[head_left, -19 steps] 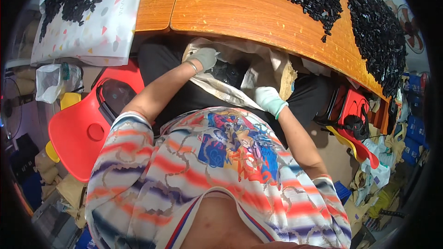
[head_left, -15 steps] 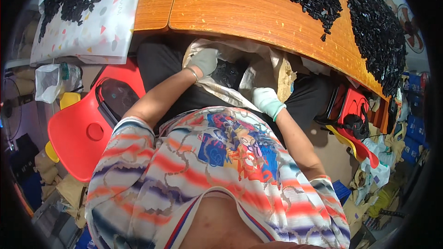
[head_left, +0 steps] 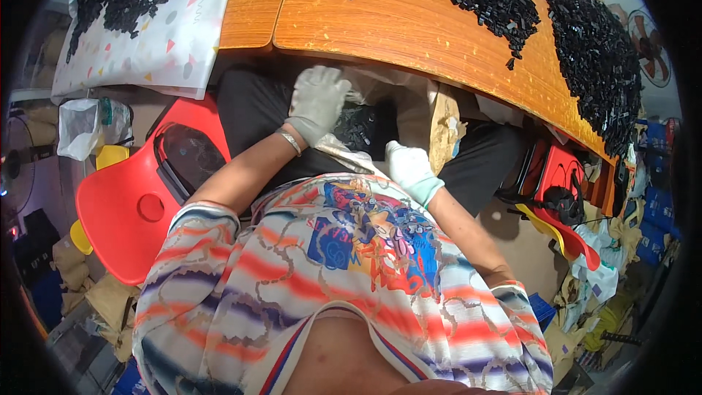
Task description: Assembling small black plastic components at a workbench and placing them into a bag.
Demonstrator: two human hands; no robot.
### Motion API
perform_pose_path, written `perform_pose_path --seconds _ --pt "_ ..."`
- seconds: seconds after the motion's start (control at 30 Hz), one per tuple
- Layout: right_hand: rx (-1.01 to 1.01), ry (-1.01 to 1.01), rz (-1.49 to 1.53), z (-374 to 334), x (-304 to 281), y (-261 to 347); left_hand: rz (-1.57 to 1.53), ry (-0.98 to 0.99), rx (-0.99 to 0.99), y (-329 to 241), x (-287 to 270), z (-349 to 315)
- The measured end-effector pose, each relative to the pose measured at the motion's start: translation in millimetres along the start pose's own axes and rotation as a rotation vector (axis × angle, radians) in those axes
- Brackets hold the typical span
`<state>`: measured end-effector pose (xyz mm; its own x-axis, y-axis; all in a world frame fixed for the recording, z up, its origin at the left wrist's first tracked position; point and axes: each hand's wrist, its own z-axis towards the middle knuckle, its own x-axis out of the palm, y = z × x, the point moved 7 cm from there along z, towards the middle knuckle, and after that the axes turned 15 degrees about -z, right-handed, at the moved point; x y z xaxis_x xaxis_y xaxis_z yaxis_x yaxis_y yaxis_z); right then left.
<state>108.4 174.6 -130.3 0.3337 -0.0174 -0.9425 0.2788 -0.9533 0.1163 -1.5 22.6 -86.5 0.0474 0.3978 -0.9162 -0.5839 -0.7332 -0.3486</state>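
Below the surface (head_left: 409, 36), toward six o'clock, clenched right hand (head_left: 411, 166) on sack (head_left: 413, 121), apparently to prop it open. Held left hand (head_left: 318, 99) splayed, seemingly empty.

Open pale sack (head_left: 415, 123), black pieces (head_left: 356, 130) inside

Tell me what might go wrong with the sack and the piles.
Only the right hand looks closed on the sack; if that grip slips, the rim could sag and the black parts inside might spill. The sack's ragged tan edge may tear if pulled. The rightmost pile reaches close to the table's near edge, so a bump could knock pieces off.
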Motion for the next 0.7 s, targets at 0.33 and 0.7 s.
perform_pose_path --seconds 0.33,0.7 --pt "-0.028 -0.120 0.161 -5 -21 14 -0.411 -0.341 -0.424 73 5 -51" --pt "0.217 -0.659 -0.338 12 -88 -77 -0.569 -0.002 -0.415 89 30 -59"
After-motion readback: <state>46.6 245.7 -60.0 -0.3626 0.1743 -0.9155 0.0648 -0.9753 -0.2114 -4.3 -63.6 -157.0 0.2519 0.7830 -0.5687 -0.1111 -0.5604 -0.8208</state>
